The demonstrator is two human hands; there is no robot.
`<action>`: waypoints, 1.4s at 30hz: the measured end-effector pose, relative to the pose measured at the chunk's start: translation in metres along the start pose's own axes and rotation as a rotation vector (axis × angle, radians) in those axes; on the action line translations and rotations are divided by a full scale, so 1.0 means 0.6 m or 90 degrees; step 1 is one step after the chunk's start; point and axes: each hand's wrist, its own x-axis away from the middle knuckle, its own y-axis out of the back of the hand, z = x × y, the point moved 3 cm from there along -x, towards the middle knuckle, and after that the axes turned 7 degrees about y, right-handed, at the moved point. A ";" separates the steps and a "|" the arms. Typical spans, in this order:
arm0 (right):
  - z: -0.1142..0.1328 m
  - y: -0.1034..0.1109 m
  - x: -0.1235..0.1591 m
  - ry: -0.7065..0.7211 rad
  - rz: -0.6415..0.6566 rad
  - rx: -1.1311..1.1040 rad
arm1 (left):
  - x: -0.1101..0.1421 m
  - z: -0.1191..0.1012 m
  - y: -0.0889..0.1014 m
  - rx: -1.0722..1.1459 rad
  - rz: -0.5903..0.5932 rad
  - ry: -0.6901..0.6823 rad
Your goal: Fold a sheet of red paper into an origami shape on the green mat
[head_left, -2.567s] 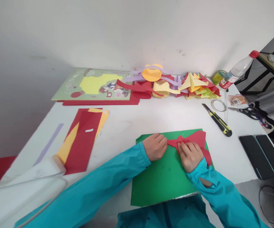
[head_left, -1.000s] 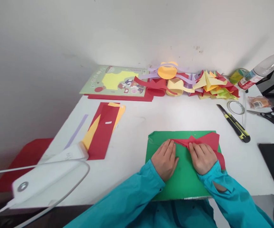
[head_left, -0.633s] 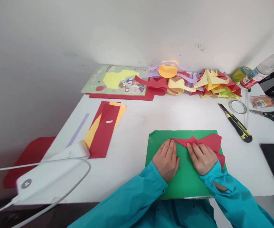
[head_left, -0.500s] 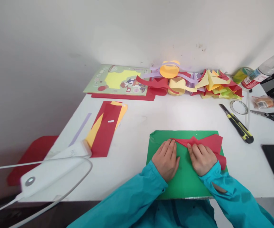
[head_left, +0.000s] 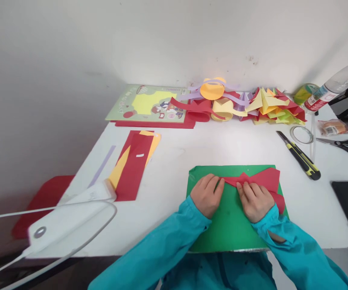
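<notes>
A green sheet (head_left: 222, 229) lies at the table's near edge. On its upper part rests a folded red paper (head_left: 267, 179) with pointed flaps. My left hand (head_left: 205, 196) has its fingers curled at the paper's left tip and seems to pinch it. My right hand (head_left: 256, 200) lies on the middle of the red paper, fingers fairly flat and pressing down on the fold. Both arms wear teal sleeves.
A utility knife (head_left: 299, 155), tape roll (head_left: 302, 135), scissors (head_left: 347, 146) and plastic bottle (head_left: 333, 86) sit at the right. Folded coloured papers (head_left: 261, 105) and a booklet (head_left: 149, 105) line the wall. Red and yellow sheets (head_left: 134, 163) and a white device (head_left: 68, 217) lie at the left.
My left hand lay flat on the green sheet; its fingers have now curled up at the red paper's left tip. The right hand has stayed on the paper.
</notes>
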 end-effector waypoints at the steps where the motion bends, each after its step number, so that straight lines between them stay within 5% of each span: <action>1: 0.000 -0.001 0.000 0.000 0.002 -0.004 | -0.008 0.005 -0.003 0.005 -0.007 -0.016; 6: -0.001 -0.002 0.000 -0.015 0.003 -0.019 | -0.031 0.018 -0.017 0.013 0.046 -0.094; 21: -0.008 0.001 -0.002 -0.040 0.029 -0.045 | -0.036 0.046 -0.021 0.051 0.041 -0.232; 36: 0.000 -0.004 -0.003 -0.050 0.038 -0.028 | -0.030 0.060 -0.030 0.089 0.155 -0.231; 42: 0.001 -0.001 0.000 -0.018 0.026 -0.014 | -0.030 0.056 -0.023 0.051 0.103 -0.243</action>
